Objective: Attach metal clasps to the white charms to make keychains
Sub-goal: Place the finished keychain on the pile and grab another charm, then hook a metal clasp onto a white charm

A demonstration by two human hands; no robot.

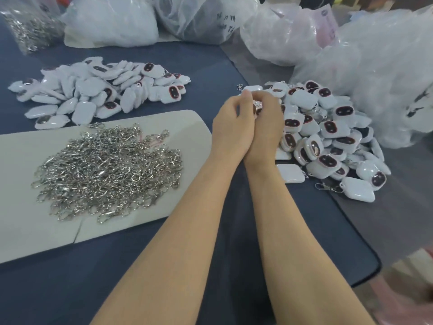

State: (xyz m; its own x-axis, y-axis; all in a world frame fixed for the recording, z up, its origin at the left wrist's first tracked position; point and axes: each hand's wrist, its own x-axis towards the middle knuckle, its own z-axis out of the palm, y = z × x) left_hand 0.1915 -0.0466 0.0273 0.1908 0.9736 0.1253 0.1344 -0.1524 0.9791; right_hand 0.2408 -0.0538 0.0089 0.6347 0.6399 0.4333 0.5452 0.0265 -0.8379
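Observation:
My left hand (230,127) and my right hand (267,127) are pressed together at the table's middle, fingers curled around a white charm (257,108) that is mostly hidden between them. A small metal clasp (239,87) pokes out just above my left thumb. Which hand holds the clasp I cannot tell. A heap of loose metal clasps (110,172) lies on a white board (21,219) to the left. A pile of white charms (93,90) sits at the back left.
A second pile of charms with clasps (328,139) lies right of my hands. Plastic bags (375,66) crowd the back and right; a bag of clasps (25,26) stands at the far left corner. The dark blue table (117,277) ends at the right.

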